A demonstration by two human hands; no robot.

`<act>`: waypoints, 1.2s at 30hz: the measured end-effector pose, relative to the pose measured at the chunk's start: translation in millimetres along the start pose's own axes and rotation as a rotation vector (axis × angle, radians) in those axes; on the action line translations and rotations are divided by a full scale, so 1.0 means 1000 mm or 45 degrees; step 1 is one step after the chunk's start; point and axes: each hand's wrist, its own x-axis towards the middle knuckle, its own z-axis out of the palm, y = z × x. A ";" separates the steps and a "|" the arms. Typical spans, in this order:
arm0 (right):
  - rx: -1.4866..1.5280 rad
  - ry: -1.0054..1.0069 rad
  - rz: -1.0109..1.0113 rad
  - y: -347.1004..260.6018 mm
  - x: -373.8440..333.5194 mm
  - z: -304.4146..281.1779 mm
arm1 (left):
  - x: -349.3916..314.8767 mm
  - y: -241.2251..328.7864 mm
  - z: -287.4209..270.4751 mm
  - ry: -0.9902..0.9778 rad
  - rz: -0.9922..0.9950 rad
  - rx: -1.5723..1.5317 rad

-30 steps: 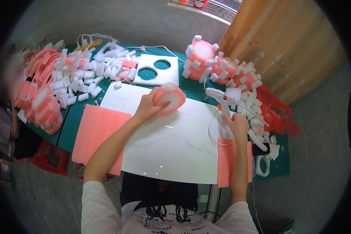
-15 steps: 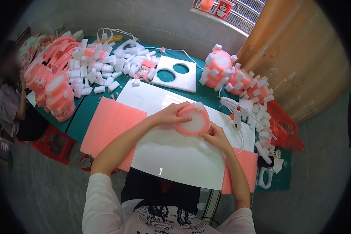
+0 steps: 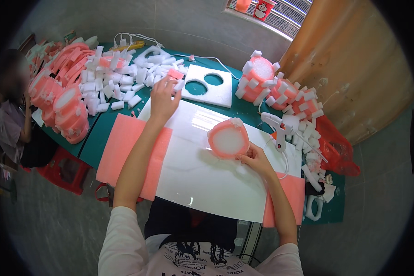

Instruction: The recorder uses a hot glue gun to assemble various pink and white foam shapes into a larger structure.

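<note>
Right hand (image 3: 254,156) grips pink foam ring (image 3: 228,139); left hand (image 3: 164,98) over white foam blocks (image 3: 119,83).

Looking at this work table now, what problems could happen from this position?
1. The right hand holds the pink foam ring only at its lower edge, so it might tip or slip on the glossy white board.
2. The left hand reaches into the crowded pile of white foam blocks; it could push some off the table.
3. The glue gun and its cord lie close to the right hand and could snag.

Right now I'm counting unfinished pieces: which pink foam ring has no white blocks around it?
The pink ring held by the right hand on the white board; others carry blocks.
</note>
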 end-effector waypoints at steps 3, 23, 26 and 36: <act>-0.032 0.000 0.004 0.001 0.001 0.001 | -0.009 -0.023 0.010 -0.001 -0.101 0.254; -0.060 0.012 0.021 0.002 0.000 0.000 | 0.003 -0.029 0.008 0.339 -0.252 -0.231; -0.004 0.015 -0.026 0.008 0.002 0.004 | 0.007 -0.004 -0.004 0.299 -0.194 -0.439; -0.234 0.140 -0.203 0.014 0.004 0.008 | -0.013 0.087 -0.013 -0.005 0.325 -0.714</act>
